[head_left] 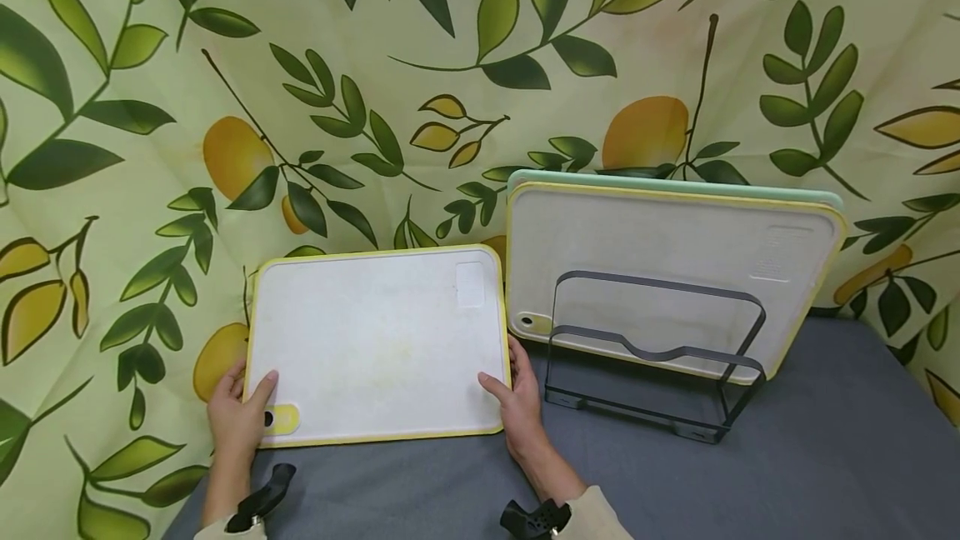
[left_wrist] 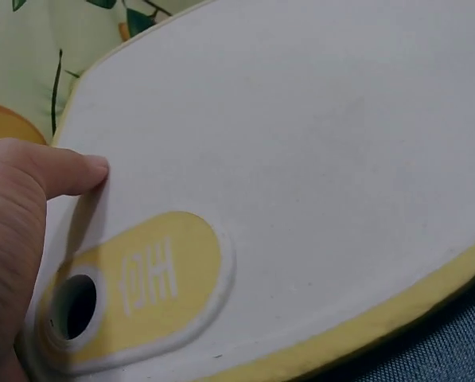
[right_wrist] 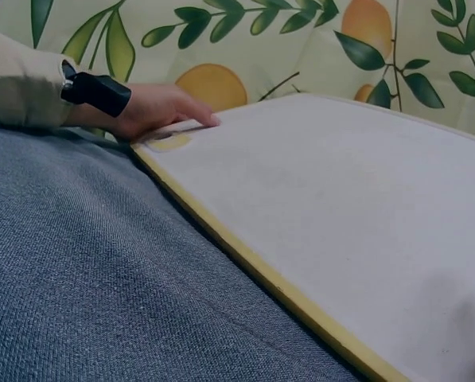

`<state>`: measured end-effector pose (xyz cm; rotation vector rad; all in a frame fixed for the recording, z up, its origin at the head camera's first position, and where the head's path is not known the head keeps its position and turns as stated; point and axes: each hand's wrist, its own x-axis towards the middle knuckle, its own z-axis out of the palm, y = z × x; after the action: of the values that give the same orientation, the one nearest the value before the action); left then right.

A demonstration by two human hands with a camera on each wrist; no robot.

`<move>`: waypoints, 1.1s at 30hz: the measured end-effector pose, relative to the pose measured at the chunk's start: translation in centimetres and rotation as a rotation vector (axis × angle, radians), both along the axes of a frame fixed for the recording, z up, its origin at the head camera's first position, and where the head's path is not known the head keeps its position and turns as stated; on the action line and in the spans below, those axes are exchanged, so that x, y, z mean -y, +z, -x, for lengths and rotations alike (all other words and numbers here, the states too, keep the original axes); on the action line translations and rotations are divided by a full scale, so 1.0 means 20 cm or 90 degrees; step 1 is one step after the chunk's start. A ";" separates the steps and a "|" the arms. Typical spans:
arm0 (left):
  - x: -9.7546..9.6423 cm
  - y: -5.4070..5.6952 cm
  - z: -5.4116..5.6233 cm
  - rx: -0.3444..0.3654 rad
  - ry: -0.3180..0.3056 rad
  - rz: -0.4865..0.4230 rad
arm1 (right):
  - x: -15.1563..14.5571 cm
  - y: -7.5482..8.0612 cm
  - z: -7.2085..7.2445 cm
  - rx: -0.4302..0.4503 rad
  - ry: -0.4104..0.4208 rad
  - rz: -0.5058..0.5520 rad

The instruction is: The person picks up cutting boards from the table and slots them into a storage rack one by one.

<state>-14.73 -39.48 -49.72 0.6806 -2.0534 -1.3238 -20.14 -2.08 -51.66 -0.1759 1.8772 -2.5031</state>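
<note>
Both hands hold a white cutting board (head_left: 375, 340) with a yellow rim, tilted up from the grey cloth. At its left edge the left hand (head_left: 236, 419) grips with the thumb on the front face, just above the yellow patch with a hole (left_wrist: 173, 274). The right hand (head_left: 521, 402) grips the right edge, thumb on the front and fingers behind. To the right, a dark metal rack (head_left: 660, 352) carries a second yellow-rimmed white cutting board (head_left: 652, 248), with a mint-green board (head_left: 675, 183) behind it. In the right wrist view the left hand (right_wrist: 161, 110) shows at the board's far corner.
A grey-blue cloth (head_left: 847, 440) covers the table. Behind it hangs a backdrop (head_left: 420, 15) printed with leaves and orange fruit. The rack's wire front stands close to the right hand. Black straps (head_left: 262, 498) sit on both wrists.
</note>
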 end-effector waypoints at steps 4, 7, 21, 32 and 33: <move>-0.01 -0.01 -0.01 -0.013 0.002 0.000 | 0.00 0.00 -0.01 0.000 -0.006 -0.005; -0.02 -0.01 -0.01 -0.048 0.016 -0.034 | 0.00 0.00 -0.01 -0.004 -0.006 -0.006; -0.03 -0.01 0.01 -0.231 0.023 -0.209 | -0.01 0.01 -0.01 -0.047 -0.032 0.007; -0.03 -0.02 0.02 -0.291 0.070 -0.243 | 0.00 0.02 0.00 -0.067 -0.058 0.002; -0.03 -0.02 0.02 -0.292 0.074 -0.244 | 0.00 0.02 0.00 -0.063 -0.062 0.000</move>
<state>-15.09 -38.90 -50.07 0.5780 -1.3954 -1.6442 -20.16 -2.09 -51.30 -0.2187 1.9686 -2.6026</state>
